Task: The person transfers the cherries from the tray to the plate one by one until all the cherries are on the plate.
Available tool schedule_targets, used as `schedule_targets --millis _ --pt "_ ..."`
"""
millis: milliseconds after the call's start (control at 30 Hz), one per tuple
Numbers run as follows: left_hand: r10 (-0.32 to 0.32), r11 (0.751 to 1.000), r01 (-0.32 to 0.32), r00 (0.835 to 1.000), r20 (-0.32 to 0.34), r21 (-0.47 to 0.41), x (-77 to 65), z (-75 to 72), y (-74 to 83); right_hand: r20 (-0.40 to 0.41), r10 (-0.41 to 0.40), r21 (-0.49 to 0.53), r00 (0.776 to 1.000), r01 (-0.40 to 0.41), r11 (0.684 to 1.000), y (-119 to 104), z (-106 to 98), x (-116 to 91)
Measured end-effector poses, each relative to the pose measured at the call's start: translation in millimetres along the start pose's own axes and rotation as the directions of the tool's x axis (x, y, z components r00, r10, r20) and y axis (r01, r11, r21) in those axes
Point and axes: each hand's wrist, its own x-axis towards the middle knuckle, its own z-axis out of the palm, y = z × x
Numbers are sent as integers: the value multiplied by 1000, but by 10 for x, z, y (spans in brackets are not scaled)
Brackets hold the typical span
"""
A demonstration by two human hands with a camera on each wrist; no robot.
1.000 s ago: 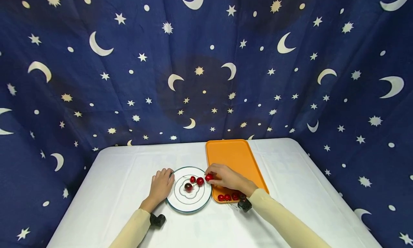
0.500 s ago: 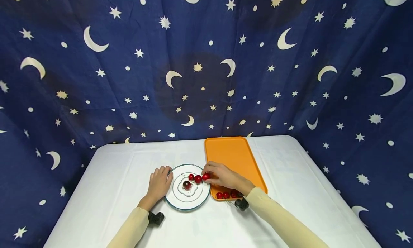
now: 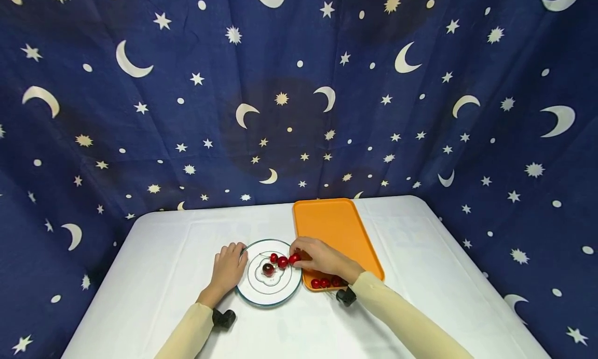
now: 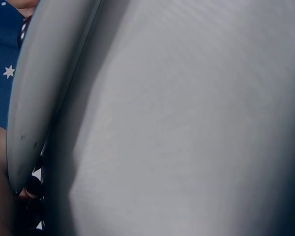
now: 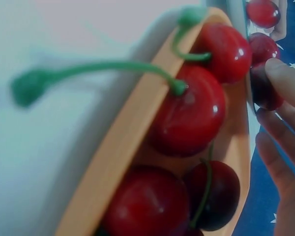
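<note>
In the head view my left hand (image 3: 227, 268) holds the left rim of a white plate (image 3: 268, 297) with a dark green edge. The left wrist view is mostly blurred white cloth, with the plate's side along its left. My right hand (image 3: 320, 256) pinches a red cherry (image 3: 294, 258) over the plate's right rim; its thumb and fingers show around the dark cherry (image 5: 266, 91) in the right wrist view. Beside it on the plate lie a red cherry (image 3: 282, 262), a smaller red one (image 3: 273, 257) and a darker one (image 3: 268, 269).
An orange tray (image 3: 329, 219) stands right of the plate, beneath my right forearm. Several stemmed cherries (image 5: 191, 113) lie along its near edge, some stems hanging over the rim. White cloth (image 3: 177, 255) covers the table; a blue curtain (image 3: 210, 115) with moons and stars hangs behind.
My right hand has shifted slightly left with the pinched cherry, closer to the cherries on the plate. The left hand keeps its hold, and the head view has drifted a little.
</note>
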Motion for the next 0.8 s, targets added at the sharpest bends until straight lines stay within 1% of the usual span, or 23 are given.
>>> schedule_targets --millis 100,267,433,633,700,800 --pt "-11 1000 11 1000 4 3 -15 -6 -8 10 -1 4 1000 1 1000 -3 23 10" --pt "-8 1000 8 1000 2 -8 -32 -8 9 15 -7 14 1000 7 1000 -4 65 10" --pt "-13 1000 13 1000 9 -7 -25 8 25 10 -28 19 1000 28 999 -14 68 -16" --pt "-14 1000 14 1000 12 -12 -21 -2 24 -5 -27 25 1000 27 999 32 -36 -65" --pt "-13 1000 13 1000 6 -6 -19 -4 18 -3 -9 18 1000 9 1000 62 -93 -93" --pt "-6 1000 6 1000 -3 -3 -10 -4 8 26 25 21 999 -26 999 107 -188 -152"
